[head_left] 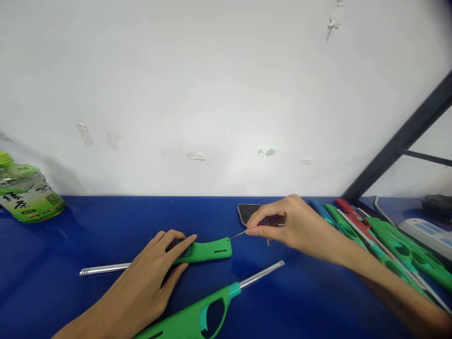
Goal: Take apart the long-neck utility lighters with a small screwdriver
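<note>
A green long-necked gas lighter (pixel 212 249) lies flat on the blue table, its silver tube (pixel 104 269) pointing left. My left hand (pixel 151 273) is closed over its middle, thumb and fingers pressing on it and hiding much of the trigger area. My right hand (pixel 282 221) pinches a slim screwdriver with a thin metal shaft (pixel 238 235). The shaft's tip is at the corner of the lighter's handle end, by a small hole. The screwdriver's dark purplish handle is mostly hidden by the fingers. A second green lighter (pixel 190 313) lies nearer me, its tube pointing right.
A phone (pixel 247 213) lies behind my right hand. Several green, red and blue lighters (pixel 388 240) are heaped on the right beside a white power strip (pixel 429 235). A green-labelled bottle (pixel 30 193) stands at left. A white wall (pixel 212 94) and dark metal bar (pixel 399 136) bound the table.
</note>
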Demonstrator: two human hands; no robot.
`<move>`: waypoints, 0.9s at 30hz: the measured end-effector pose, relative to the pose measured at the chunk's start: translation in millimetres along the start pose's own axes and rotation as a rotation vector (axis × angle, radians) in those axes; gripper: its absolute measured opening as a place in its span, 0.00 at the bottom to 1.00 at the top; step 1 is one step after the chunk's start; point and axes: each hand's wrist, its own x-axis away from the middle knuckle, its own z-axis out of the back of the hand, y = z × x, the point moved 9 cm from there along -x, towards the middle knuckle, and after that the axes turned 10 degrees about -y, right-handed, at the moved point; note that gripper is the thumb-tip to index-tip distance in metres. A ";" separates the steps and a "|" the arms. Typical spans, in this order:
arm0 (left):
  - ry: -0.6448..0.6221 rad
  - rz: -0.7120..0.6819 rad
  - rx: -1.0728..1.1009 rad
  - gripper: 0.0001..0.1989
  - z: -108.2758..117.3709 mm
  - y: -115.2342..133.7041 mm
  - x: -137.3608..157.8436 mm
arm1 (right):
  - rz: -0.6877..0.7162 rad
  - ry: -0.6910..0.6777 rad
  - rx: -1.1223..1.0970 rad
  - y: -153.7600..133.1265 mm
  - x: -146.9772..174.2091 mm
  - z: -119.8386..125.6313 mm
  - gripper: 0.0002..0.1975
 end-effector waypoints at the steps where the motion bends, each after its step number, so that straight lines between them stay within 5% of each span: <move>1: -0.003 0.001 0.000 0.25 -0.2 -0.2 0.2 | -0.002 -0.006 0.001 -0.2 -0.1 -1.3 0.10; 9: -0.007 -0.008 0.007 0.24 0.2 1.1 0.2 | -0.005 -0.057 0.061 -4.5 -0.3 -6.6 0.08; 17: -0.049 -0.062 0.045 0.24 2.8 12.7 -1.1 | 0.191 0.050 0.125 -50.3 6.8 -26.7 0.12; 23: -0.089 -0.132 0.040 0.26 -3.6 29.9 2.0 | 0.391 0.083 0.038 -57.6 3.0 -37.5 0.04; 27: -0.087 -0.135 0.021 0.25 0.0 34.1 1.1 | 0.453 0.170 -0.056 -53.3 5.6 -26.1 0.10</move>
